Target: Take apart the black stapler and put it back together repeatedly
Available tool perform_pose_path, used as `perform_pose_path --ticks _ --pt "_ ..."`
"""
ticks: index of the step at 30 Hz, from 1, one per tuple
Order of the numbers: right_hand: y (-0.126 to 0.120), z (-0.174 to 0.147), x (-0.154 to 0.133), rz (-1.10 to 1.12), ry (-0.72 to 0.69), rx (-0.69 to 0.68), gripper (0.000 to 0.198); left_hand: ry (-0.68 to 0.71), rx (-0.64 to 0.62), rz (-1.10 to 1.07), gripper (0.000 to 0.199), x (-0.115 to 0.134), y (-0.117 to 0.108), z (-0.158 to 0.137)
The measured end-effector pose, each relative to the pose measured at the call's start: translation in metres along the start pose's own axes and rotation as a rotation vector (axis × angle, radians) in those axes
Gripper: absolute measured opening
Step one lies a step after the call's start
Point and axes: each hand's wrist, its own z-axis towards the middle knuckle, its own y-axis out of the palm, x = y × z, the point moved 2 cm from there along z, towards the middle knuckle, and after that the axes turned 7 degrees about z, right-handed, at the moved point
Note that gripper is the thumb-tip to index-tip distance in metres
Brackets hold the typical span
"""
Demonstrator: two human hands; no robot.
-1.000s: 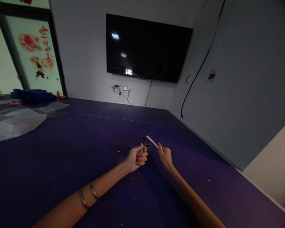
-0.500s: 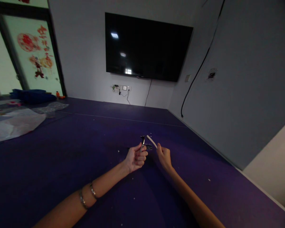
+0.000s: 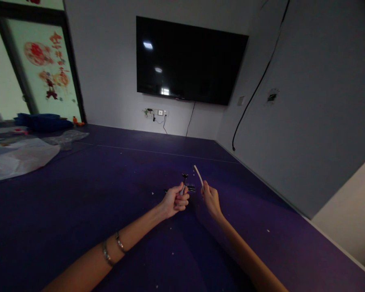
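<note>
My left hand (image 3: pixel 176 198) is closed around the grey handle of a razor (image 3: pixel 184 182), whose dark, T-shaped head points up and away from me. To its right, my right hand (image 3: pixel 211 198) grips the lower end of a slim white stick (image 3: pixel 198 174), slightly bent and tilted up to the left. The stick's tip stands apart from the razor head; what kind of stick it is I cannot tell. Behind my left hand lies a small dark object (image 3: pixel 191 188) with pale marks, partly hidden by the fingers.
The purple floor (image 3: pixel 109 211) carries scattered white specks. Crumpled white sheeting (image 3: pixel 24 160) and a blue bundle (image 3: pixel 42 121) lie at the far left. Ahead, a television (image 3: pixel 188 61) hangs on the wall, and a black cable (image 3: pixel 255 91) dangles down the right wall.
The white stick has swung more upright, its tip moving right and up, away from the razor head. The razor has turned slightly, showing its head more plainly.
</note>
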Motion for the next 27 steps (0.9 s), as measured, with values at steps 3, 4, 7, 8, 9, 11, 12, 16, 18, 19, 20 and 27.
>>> perform_pose_path --ticks 3,4,7,8,9,11,12,16,18,19,20,27 --pt "0.008 -0.009 -0.016 0.194 0.094 -0.079 0.05 0.091 0.139 0.14 0.029 0.0 -0.009 0.003" --pt "0.012 -0.014 -0.021 0.256 0.132 -0.102 0.049 0.116 0.174 0.185 0.029 0.001 -0.011 0.003" --pt "0.023 -0.031 -0.036 0.43 0.24 -0.149 0.044 0.183 0.235 0.282 0.03 0.001 -0.017 0.004" --pt "0.026 -0.037 -0.042 0.491 0.279 -0.168 0.042 0.203 0.25 0.302 0.03 0.001 -0.019 0.005" --pt "0.03 -0.043 -0.047 0.551 0.322 -0.193 0.041 0.222 0.266 0.319 0.031 0.0 -0.02 0.005" --pt "0.035 -0.053 -0.056 0.653 0.408 -0.249 0.039 0.258 0.288 0.347 0.034 -0.001 -0.023 0.006" --pt "0.038 -0.058 -0.059 0.69 0.447 -0.278 0.039 0.271 0.289 0.358 0.036 -0.003 -0.024 0.007" --pt "0.044 -0.08 -0.066 0.776 0.566 -0.354 0.038 0.286 0.295 0.387 0.038 -0.006 -0.027 0.01" --pt "0.046 -0.091 -0.066 0.804 0.622 -0.355 0.039 0.288 0.311 0.388 0.038 -0.007 -0.028 0.011" --pt "0.047 -0.096 -0.066 0.813 0.646 -0.349 0.039 0.291 0.318 0.386 0.038 -0.007 -0.028 0.011" --pt "0.046 -0.099 -0.067 0.817 0.664 -0.34 0.04 0.294 0.323 0.383 0.038 -0.006 -0.027 0.011" --pt "0.046 -0.093 -0.076 0.826 0.598 -0.313 0.038 0.259 0.368 0.431 0.038 -0.008 -0.017 0.009"
